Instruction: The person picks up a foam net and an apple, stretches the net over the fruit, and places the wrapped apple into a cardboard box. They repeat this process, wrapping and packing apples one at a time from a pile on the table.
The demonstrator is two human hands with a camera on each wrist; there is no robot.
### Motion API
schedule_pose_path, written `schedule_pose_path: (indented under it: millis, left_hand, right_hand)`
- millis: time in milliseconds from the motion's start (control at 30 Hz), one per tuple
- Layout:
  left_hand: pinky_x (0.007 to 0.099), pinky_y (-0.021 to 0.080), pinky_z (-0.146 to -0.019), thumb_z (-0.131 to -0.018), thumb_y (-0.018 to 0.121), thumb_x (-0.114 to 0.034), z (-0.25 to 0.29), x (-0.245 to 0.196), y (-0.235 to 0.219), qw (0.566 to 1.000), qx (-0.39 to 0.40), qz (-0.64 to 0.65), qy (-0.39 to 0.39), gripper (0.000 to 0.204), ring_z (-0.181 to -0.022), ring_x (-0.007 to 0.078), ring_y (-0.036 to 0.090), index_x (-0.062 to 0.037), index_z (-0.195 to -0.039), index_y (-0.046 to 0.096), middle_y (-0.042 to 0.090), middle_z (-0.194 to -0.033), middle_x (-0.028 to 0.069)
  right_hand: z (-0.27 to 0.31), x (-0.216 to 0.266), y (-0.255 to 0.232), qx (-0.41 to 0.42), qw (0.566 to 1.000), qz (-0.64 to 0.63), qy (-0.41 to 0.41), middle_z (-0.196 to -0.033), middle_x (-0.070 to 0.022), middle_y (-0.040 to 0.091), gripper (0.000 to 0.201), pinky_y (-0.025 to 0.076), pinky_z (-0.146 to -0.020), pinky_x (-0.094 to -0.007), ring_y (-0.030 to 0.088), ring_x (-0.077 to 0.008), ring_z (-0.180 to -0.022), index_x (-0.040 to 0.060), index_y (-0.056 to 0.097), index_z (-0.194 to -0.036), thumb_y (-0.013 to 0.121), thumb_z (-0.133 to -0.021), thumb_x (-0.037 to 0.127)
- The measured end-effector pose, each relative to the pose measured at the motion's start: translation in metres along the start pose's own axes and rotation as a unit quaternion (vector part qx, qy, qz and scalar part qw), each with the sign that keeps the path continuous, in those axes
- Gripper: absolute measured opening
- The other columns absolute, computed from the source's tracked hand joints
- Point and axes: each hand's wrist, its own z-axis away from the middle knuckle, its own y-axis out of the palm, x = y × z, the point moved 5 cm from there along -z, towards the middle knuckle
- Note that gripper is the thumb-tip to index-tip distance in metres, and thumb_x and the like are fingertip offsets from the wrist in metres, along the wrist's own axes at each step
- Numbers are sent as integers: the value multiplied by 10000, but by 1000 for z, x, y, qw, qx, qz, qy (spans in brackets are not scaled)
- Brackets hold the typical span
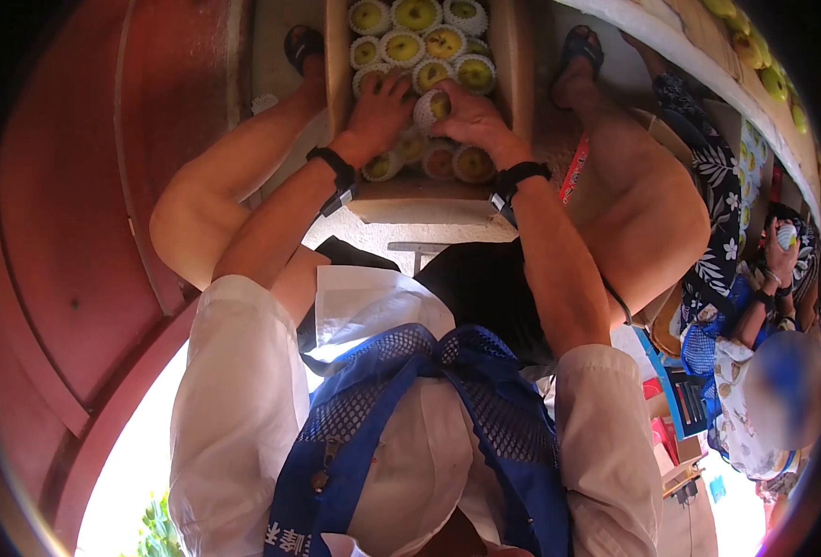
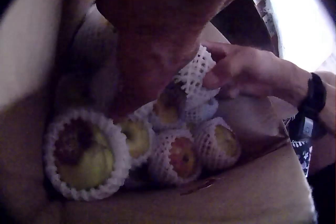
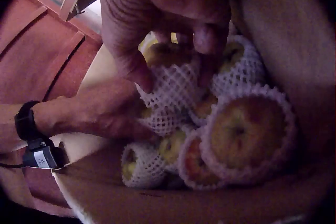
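Hands angle down into the box [image 1: 429, 210]: left hand [image 1: 379, 119] open over netted fruit [image 1: 402, 46], right hand [image 1: 476, 119] gripping an apple [image 1: 429, 110].

Glaring daylight at the head view's lower left; dim, grainy wrist views, dark curved edges.

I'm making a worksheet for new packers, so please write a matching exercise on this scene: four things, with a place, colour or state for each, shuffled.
1. Right hand
2. Cardboard box
3. Mesh garment
4. Foam nets

a. blue, on the person's upper body
b. wrapped around fruits in the box
c. pinching a netted fruit
d. between the person's feet

Right pairs: 1-c; 2-d; 3-a; 4-b
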Motion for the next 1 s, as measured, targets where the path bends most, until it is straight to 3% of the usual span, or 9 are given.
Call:
schedule_pose_path:
  millis: [67, 167, 267, 333, 467, 533, 667, 767, 1000]
  left_hand:
    - [556, 243, -1181, -603, 847, -145, 1, 1, -3, 1000, -23, 6, 9, 680, -1466, 365, 286, -45, -1244, 640, 442, -1460, 182]
    - [554, 247, -1180, -585, 851, -130, 8, 1, -11, 1000, 8, 13, 13, 651, -1466, 370, 287, -47, -1203, 663, 439, -1460, 185]
    - [554, 266, -1163, -697, 762, -116, 15, 3, -12, 999, 26, -20, 35, 439, -1480, 372, 289, -92, -1131, 704, 421, -1524, 180]
    - [556, 270, -1165, -696, 762, -106, 16, 7, -12, 999, 3, -29, 28, 441, -1490, 375, 272, -110, -1133, 708, 385, -1556, 178]
    - [568, 282, -1182, -760, 724, -70, 14, 9, -13, 999, 41, -21, 0, 475, -1538, 372, 173, -160, -1225, 685, 262, -1633, 165]
    - [572, 269, -1190, -785, 699, -65, 14, 9, -12, 999, 36, -4, -19, 465, -1536, 374, 179, -178, -1235, 683, 246, -1641, 158]
    - [576, 247, -1206, -842, 632, -43, 21, 6, -15, 998, 22, 38, -50, 442, -1540, 377, 164, -197, -1254, 674, 216, -1654, 153]
    - [565, 252, -1209, -856, 603, -29, 24, 7, -11, 996, 5, 52, -67, 444, -1538, 381, 164, -197, -1261, 669, 201, -1659, 157]
    - [550, 283, -1198, -759, 674, 30, 36, 11, -9, 992, -42, 84, -82, 544, -1529, 394, 188, -184, -1259, 669, 242, -1633, 174]
  right_hand:
    - [0, 0, 0, -2, 1000, -2, 2, -1273, -199, 642, 751, 472, -1008, -375, 613, -339, -1186, 107, 514, -1385, 795, -708, 267]
    - [-2, -1, 4, -2, 1000, 2, 13, -1348, -183, 615, 794, 467, -1044, -393, 587, -346, -1242, 125, 516, -1408, 806, -693, 315]
    - [-1, 0, 4, -11, 1000, 7, 14, -1318, -191, 625, 784, 469, -1030, -387, 596, -349, -1219, 123, 512, -1402, 804, -697, 300]
    - [0, 2, 4, -28, 999, 19, 9, -1232, -207, 661, 737, 480, -987, -373, 624, -352, -1158, 118, 513, -1380, 794, -711, 253]
    - [7, 15, 4, -54, 993, 106, 2, -1292, -205, 623, 678, 499, -973, -415, 618, -383, -1161, 163, 515, -1380, 739, -742, 224]
    - [10, 16, 13, -97, 983, 157, -12, -1314, -201, 601, 642, 511, -957, -440, 622, -398, -1145, 184, 518, -1377, 703, -762, 204]
    - [10, 18, 29, -105, 972, 209, -28, -1314, -209, 569, 606, 537, -907, -482, 635, -412, -1101, 192, 521, -1374, 676, -787, 176]
    - [13, 23, 35, -110, 969, 218, -29, -1294, -225, 562, 596, 553, -863, -501, 647, -424, -1064, 184, 526, -1376, 677, -800, 157]
    - [15, 25, 46, -152, 967, 200, -29, -1280, -239, 547, 554, 561, -813, -520, 668, -431, -1010, 195, 545, -1372, 646, -833, 110]
